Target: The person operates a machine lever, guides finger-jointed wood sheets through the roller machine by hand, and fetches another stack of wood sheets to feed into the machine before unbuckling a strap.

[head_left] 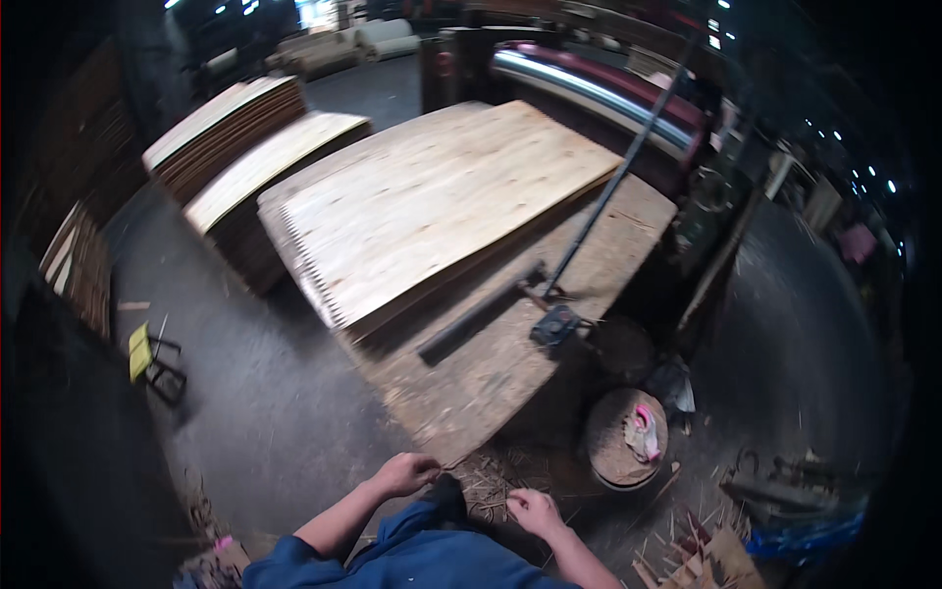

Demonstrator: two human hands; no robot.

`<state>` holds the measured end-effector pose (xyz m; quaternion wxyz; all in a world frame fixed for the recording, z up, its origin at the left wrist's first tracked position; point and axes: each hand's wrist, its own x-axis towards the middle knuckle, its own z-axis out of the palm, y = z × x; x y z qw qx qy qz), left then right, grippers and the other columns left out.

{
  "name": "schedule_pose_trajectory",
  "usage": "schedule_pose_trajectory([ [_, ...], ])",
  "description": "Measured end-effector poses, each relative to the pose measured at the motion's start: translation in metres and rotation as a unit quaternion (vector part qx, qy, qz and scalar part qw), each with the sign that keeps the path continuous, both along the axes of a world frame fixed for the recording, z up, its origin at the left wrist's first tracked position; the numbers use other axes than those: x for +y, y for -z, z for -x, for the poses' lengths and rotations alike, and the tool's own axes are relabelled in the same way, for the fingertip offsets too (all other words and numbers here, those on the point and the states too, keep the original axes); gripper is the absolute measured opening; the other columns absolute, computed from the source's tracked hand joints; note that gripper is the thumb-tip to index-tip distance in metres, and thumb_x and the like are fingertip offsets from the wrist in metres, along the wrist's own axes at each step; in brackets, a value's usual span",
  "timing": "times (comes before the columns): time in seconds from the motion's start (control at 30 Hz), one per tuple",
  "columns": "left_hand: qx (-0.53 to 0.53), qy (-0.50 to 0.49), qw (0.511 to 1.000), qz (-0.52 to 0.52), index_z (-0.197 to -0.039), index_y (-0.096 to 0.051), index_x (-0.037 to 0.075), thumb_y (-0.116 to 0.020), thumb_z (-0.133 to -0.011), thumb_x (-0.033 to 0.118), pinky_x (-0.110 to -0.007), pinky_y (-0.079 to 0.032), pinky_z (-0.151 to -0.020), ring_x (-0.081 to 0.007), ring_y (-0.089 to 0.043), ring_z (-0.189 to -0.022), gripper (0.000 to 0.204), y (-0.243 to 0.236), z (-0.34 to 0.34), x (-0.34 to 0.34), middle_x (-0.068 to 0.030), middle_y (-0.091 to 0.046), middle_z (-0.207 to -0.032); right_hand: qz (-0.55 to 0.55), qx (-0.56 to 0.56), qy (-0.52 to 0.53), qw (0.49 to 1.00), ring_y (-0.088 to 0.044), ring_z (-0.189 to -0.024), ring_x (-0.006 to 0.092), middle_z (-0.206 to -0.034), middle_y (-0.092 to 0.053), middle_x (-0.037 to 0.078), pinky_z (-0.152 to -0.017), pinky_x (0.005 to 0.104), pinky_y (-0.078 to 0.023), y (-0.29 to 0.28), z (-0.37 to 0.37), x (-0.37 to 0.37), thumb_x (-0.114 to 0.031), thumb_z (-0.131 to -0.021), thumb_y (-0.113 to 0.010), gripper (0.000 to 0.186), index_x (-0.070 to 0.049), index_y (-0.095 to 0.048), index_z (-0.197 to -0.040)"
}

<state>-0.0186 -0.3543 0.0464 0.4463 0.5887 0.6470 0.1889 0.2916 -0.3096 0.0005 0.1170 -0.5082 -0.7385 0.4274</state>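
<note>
My left hand (405, 473) is low in the middle, by the near corner of the worn wooden table (491, 378). Its fingers are pinched together on what looks like a thin wood sliver (453, 461) that sticks out to the right. My right hand (535, 510) hovers a little lower and to the right, above a litter of wood scraps (491, 486) on the floor. Its fingers are curled, and I see nothing in them. Both forearms come out of blue sleeves. A stack of pale veneer sheets (432, 201) with a saw-toothed near edge lies on the table.
A dark pipe (481, 312) and a long slanted rod (613, 182) on a blue base (556, 324) lie near the table's right side. Behind them is a roller machine (599, 93). A round stool with a pink cloth (628, 437) stands right, a yellow stool (142, 351) left. More veneer stacks (231, 123) are at back left.
</note>
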Motion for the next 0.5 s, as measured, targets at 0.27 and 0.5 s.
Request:
schedule_pose_trajectory([
  [0.27, -0.062, -0.044, 0.99, -0.115, -0.107, -0.065, 0.008, -0.06, -0.091, 0.027, -0.04, -0.053, -0.074, -0.0331, -0.067, -0.084, 0.026, 0.012, 0.099, -0.028, -0.0144, -0.069, -0.092, -0.128, 0.045, -0.056, 0.989, -0.068, -0.075, 0.0236, -0.088, -0.068, 0.012, -0.073, 0.0318, -0.054, -0.048, 0.169, 0.036, -0.024, -0.084, -0.067, 0.026, -0.004, -0.069, -0.101],
  [0.5, -0.013, -0.095, 0.995, 0.012, -0.109, -0.067, 0.006, -0.063, -0.089, 0.028, -0.034, -0.054, -0.081, -0.0241, -0.07, -0.088, 0.03, 0.059, 0.294, -0.082, -0.0102, -0.072, -0.093, -0.317, 0.034, 0.026, 0.948, -0.059, -0.105, 0.0321, -0.107, -0.064, 0.014, -0.094, 0.0417, -0.046, -0.014, 0.382, 0.123, -0.023, -0.081, -0.065, 0.032, -0.009, -0.067, -0.11],
])
